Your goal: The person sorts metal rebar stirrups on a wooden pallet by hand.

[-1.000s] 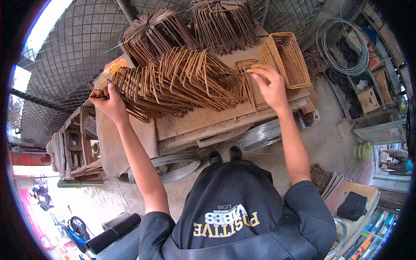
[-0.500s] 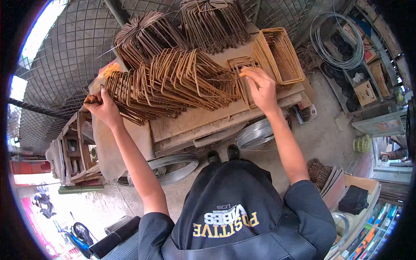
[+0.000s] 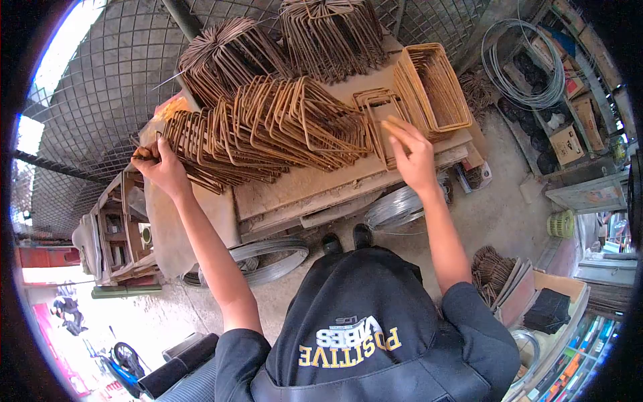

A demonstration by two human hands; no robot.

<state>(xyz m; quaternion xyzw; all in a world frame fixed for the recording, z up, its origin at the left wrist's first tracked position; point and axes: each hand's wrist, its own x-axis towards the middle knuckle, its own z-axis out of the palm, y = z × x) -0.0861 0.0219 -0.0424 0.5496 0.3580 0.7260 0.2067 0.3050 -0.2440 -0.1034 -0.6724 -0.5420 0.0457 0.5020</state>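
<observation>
A long leaning row of rusty rectangular wire stirrups point(image 3: 268, 127) lies across a dusty wooden workbench point(image 3: 321, 184). My left hand point(image 3: 161, 167) grips the left end of that row, fingers curled round the outermost stirrups. My right hand point(image 3: 414, 154) rests with straight fingers on a small flat stack of stirrups point(image 3: 375, 107) at the right end of the row. Just right of that hand stands a tidy upright bundle of stirrups point(image 3: 432, 84).
More stirrup bundles point(image 3: 328, 33) are heaped at the back against wire mesh sheets point(image 3: 107, 74). Coils of wire lie under the bench point(image 3: 268, 258) and at the upper right point(image 3: 529, 63). Boxes and shelves crowd the right side. My feet point(image 3: 345, 238) stand by the bench.
My right hand slid a little right and down on the flat stack, with the fingers now straightened. My left hand kept its grip at the row's left end.
</observation>
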